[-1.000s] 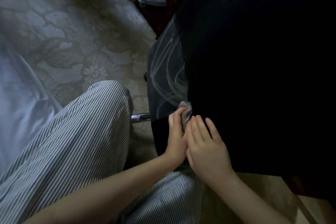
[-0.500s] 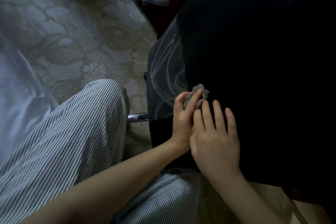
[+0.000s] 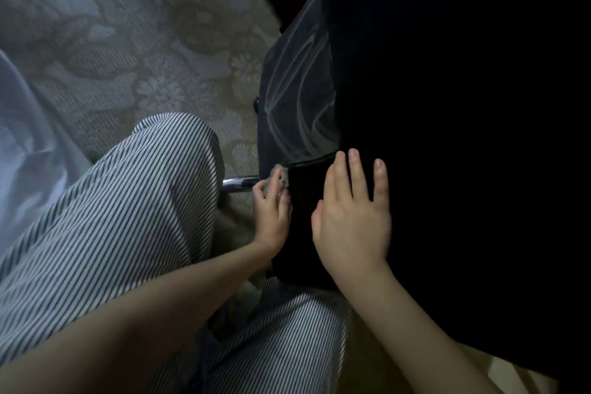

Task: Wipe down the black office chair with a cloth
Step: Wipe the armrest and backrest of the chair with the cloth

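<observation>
- Head view: the chair (image 3: 447, 137) filled the right of the frame, so dark that its parts could hardly be told apart.
- The left hand (image 3: 271, 211) was at the chair's left edge. Its fingers and thumb were curled on the bunched grey cloth (image 3: 279, 178) and pressed it against that edge, just below a pale seam.
- The right hand (image 3: 351, 221) lay flat on the chair's black face, just beside the left hand. Its fingers were straight and spread and held nothing; it appeared to steady the chair.
- A grey panel (image 3: 300, 96) on the chair, above the cloth, bore curved streaks, probably wipe marks.
- A chrome bar (image 3: 240, 184) stuck out from the chair's left side by the cloth; whether the two touched could not be told.
- Striped trousers (image 3: 128, 217) and a patterned carpet (image 3: 128, 41) lay left of the chair.
- Risks, as judged:
  - The small wad could slip from the fingertips at the edge and drop to the carpet.
  - The chair could turn or roll away under the push, should the right hand lift.
  - The gloom could leave patches of the black face unwiped.
  - The cloth could snag on the bar.
</observation>
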Available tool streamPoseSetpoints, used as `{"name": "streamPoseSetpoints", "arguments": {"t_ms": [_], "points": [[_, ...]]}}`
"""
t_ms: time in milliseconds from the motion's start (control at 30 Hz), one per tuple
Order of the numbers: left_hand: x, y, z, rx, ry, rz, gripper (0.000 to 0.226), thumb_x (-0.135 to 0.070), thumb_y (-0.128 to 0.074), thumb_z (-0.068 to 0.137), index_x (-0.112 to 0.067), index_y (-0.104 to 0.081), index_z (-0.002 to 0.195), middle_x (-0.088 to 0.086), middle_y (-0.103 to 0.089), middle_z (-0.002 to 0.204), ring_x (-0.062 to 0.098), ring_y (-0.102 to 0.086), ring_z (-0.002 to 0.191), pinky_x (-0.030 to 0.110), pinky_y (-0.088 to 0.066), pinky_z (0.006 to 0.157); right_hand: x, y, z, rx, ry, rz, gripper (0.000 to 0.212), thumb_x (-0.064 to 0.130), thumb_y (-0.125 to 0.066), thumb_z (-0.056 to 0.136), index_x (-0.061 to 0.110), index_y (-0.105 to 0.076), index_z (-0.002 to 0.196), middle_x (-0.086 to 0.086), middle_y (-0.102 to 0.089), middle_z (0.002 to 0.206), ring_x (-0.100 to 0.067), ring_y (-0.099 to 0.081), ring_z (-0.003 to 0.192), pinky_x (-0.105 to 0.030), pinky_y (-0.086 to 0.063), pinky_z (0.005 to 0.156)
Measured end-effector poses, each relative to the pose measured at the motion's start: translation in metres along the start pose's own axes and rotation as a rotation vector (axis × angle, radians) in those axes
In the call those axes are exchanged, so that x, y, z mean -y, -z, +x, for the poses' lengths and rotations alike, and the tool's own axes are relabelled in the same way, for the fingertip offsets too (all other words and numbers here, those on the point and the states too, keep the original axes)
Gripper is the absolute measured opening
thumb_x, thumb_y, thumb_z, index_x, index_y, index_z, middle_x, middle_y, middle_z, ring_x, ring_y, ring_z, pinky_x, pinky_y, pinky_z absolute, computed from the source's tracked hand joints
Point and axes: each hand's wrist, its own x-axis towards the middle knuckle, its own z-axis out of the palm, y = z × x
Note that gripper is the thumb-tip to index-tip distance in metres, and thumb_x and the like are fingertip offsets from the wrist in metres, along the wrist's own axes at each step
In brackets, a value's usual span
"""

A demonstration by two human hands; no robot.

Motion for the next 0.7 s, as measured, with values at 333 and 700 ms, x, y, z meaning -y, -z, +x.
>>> {"name": "streamPoseSetpoints", "arguments": {"t_ms": [333, 700], "points": [[0.031, 0.002, 0.034, -0.129, 0.465, -0.086, 0.027, -0.016, -0.035, 0.099, -0.005, -0.059, 0.103, 0.016, -0.059, 0.097, 0.030, -0.055, 0.093, 0.030, -0.041, 0.076, 0.005, -0.010, 0.002, -0.067, 0.013, 0.199, 0.052, 0.034, -0.058, 0.076, 0.004, -0.064, 0.118, -0.015, -0.054, 0.133, -0.029, -0.042, 0.132, -0.047, 0.002, 0.113], [-0.033, 0.000, 0.020, -0.003, 0.196, -0.066, 0.041, -0.033, -0.030, 0.101, -0.014, -0.039, 0.136, 0.012, -0.035, 0.128, 0.024, -0.045, 0.116, 0.029, -0.034, 0.101, 0.000, 0.000, -0.010, -0.241, 0.042, 0.597, 0.047, 0.027, -0.035, 0.084, 0.011, -0.066, 0.114, -0.006, -0.065, 0.119, -0.025, -0.053, 0.122, -0.043, -0.020, 0.108]]}}
